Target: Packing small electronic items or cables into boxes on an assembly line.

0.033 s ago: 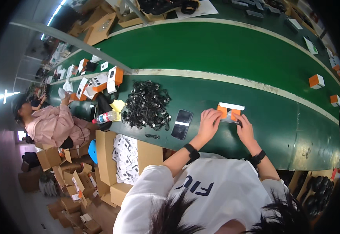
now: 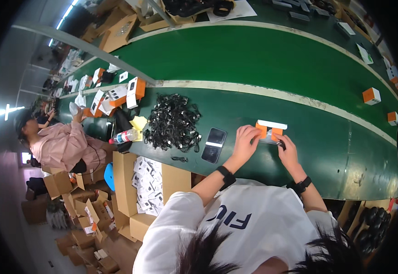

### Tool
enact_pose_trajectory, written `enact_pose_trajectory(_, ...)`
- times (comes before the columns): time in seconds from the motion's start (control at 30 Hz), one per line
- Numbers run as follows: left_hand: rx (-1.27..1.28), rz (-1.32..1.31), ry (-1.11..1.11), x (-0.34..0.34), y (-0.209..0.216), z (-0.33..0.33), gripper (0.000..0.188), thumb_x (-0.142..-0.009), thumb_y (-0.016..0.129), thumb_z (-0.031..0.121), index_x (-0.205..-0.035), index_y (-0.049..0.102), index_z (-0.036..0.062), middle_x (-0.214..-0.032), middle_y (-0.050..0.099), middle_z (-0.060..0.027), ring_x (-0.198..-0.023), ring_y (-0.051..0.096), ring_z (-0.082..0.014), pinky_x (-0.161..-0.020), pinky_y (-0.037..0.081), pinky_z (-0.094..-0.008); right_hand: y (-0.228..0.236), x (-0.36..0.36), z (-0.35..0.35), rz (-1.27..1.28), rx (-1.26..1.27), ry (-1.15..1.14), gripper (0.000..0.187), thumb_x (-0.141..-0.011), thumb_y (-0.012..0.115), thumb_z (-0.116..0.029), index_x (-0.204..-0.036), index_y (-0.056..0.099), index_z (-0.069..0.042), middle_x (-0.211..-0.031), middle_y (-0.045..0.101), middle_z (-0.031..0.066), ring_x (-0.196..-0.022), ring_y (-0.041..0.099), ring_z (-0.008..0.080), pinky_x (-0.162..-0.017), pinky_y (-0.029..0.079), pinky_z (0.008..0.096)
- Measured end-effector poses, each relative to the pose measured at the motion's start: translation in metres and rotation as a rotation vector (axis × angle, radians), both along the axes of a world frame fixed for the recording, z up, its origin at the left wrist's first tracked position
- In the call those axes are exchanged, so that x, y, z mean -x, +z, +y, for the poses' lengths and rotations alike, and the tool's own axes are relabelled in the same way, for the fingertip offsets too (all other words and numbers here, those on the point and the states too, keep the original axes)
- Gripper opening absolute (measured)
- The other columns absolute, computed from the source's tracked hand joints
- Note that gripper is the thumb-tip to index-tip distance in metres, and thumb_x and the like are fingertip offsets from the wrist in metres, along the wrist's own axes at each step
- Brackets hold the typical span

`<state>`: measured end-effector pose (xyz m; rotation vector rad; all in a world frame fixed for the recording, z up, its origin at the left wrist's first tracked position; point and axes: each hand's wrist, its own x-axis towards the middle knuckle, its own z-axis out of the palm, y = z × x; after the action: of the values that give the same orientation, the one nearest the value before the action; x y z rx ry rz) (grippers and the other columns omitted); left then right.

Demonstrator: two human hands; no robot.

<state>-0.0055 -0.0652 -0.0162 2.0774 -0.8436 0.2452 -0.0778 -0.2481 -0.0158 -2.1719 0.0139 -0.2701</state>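
Observation:
A small orange and white box (image 2: 275, 124) stands with its lid flaps up on the green bench in front of me. My left hand (image 2: 246, 144) pinches its left side near the orange flap. On the other side, my right hand (image 2: 288, 153) has a small black item (image 2: 281, 144) between its fingers, close against the box. Too little of that item shows to tell its kind. Left of my left hand lies a dark phone-like slab (image 2: 213, 145) with a white band across it. Beyond that sits a heap of black cables (image 2: 171, 121), with one bundled cable (image 2: 179, 159) apart from it.
A bottle (image 2: 125, 136) lies by yellow paper at the heap's left. Orange and white boxes (image 2: 135, 89) stand farther left, near a seated person in pink (image 2: 64, 148). A carton of white printed packets (image 2: 148, 187) is below the bench edge. Two boxes (image 2: 371, 96) stand far right.

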Motion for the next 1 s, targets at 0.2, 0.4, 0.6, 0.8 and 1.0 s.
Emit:
enact_pose_trajectory(0.2, 0.242, 0.263, 0.13, -0.012, 0.004, -0.016, 0.049, -0.064, 0.069, -0.002, -0.108, 0.047, 0.0036, -0.108, 0.052, -0.0119, -0.102, 0.049, -0.0326, -0.09, 0.038, -0.0379, -0.004, -0.008, 0.002, -0.01, -0.375, -0.213, 0.05, -0.071, 0.06, 0.009, -0.116, 0.05, -0.008, -0.075, 0.042, 0.0003, -0.062, 0.043, 0.0076, -0.053, 0.038, 0.0209)
enact_pose_trajectory(0.4, 0.085, 0.147, -0.301, -0.008, -0.005, -0.009, 0.049, -0.068, 0.073, 0.012, -0.112, 0.053, 0.0055, -0.126, 0.046, -0.0136, -0.122, 0.038, -0.0332, -0.1, 0.033, -0.041, -0.029, -0.003, -0.014, -0.012, -0.523, -0.063, 0.035, -0.068, 0.054, 0.01, -0.099, 0.063, -0.002, -0.076, 0.041, 0.0003, -0.066, 0.043, 0.0088, -0.057, 0.037, 0.0197)
enact_pose_trajectory(0.6, -0.074, 0.057, -0.296, -0.021, 0.005, -0.002, 0.038, -0.075, 0.067, 0.016, -0.109, 0.057, 0.0052, -0.123, 0.05, -0.0107, -0.116, 0.043, -0.0313, -0.097, 0.037, -0.0399, 0.013, -0.002, -0.034, 0.171, -0.181, 0.078, 0.028, -0.075, 0.058, -0.001, -0.102, 0.061, -0.006, -0.082, 0.062, 0.0079, -0.059, 0.049, 0.0136, -0.056, 0.041, 0.0243)
enact_pose_trajectory(0.8, -0.299, -0.072, -0.243, -0.011, -0.002, -0.007, 0.039, -0.079, 0.06, 0.02, -0.118, 0.053, 0.0146, -0.131, 0.042, -0.0096, -0.121, 0.037, -0.0307, -0.098, 0.031, -0.047, 0.014, -0.01, -0.031, 0.039, -0.158, 0.084, 0.029, -0.073, 0.069, -0.01, -0.101, 0.063, -0.009, -0.072, 0.045, 0.0025, -0.062, 0.045, 0.0125, -0.056, 0.038, 0.0238)
enact_pose_trajectory(1.0, -0.384, -0.141, -0.272, -0.01, -0.009, -0.001, 0.054, -0.076, 0.063, 0.025, -0.126, 0.044, 0.0167, -0.138, 0.032, -0.0104, -0.122, 0.032, -0.0357, -0.098, 0.027, -0.0544, -0.004, -0.01, -0.031, -0.013, 0.003, 0.138, 0.033, -0.07, 0.071, -0.019, -0.102, 0.064, -0.015, -0.075, 0.051, 0.0044, -0.064, 0.055, 0.02, -0.057, 0.045, 0.03)
